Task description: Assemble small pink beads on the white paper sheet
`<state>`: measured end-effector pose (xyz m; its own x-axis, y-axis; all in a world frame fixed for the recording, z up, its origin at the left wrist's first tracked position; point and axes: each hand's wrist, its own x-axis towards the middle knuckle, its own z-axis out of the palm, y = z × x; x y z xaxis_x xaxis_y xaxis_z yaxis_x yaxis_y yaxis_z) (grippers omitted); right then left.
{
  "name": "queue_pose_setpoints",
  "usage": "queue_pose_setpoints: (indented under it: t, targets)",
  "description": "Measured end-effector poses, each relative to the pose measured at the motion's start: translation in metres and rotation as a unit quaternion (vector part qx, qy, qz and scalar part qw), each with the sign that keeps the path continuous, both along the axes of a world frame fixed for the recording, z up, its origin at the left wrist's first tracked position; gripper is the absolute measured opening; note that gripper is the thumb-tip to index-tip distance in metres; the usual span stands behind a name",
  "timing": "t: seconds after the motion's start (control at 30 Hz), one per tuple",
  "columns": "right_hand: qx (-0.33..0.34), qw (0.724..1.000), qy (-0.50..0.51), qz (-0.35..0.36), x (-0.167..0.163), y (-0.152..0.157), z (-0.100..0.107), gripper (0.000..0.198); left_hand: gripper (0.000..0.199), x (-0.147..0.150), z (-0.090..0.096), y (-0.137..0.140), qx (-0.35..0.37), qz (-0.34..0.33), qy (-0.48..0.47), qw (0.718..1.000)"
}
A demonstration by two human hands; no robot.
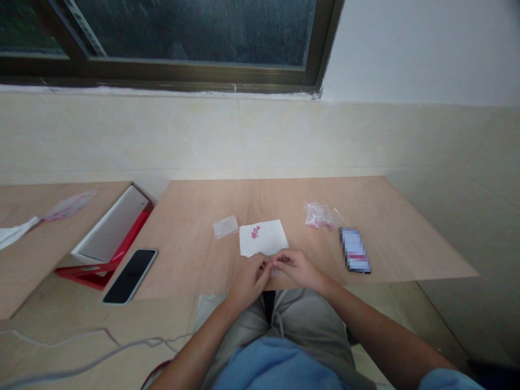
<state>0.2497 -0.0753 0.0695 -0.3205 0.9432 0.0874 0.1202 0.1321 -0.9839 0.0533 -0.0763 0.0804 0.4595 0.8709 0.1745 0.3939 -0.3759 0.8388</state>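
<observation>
My left hand [255, 272] and my right hand [298, 266] meet over the near edge of a white sheet of paper [270, 236], fingertips pinched close together. Something tiny may be between them, but it is too small to name. Several small pink pieces [255, 232] lie in a cluster on the paper, beyond my left hand. To the left of the paper is a clear plastic bag [226, 227]. A pile of small clear bags [319, 215], with pink showing in them, lies farther back on the right.
A phone with a lit, blurred screen [355, 250] lies to the right, and a dark-screened phone [130, 276] at the table's left edge. A red and white stand [114, 233] fills the gap beside another table [24, 276]. Cables [85, 365] run across the floor at left.
</observation>
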Motion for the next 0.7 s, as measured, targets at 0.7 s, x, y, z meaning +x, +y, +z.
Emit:
queue_pose_setpoints:
  t: [0.7]
  targets:
    - [0.007, 0.999, -0.028, 0.023, 0.006, 0.004, 0.015, 0.03, 0.018, -0.008, 0.008, 0.006, 0.031, 0.018, 0.029, 0.999]
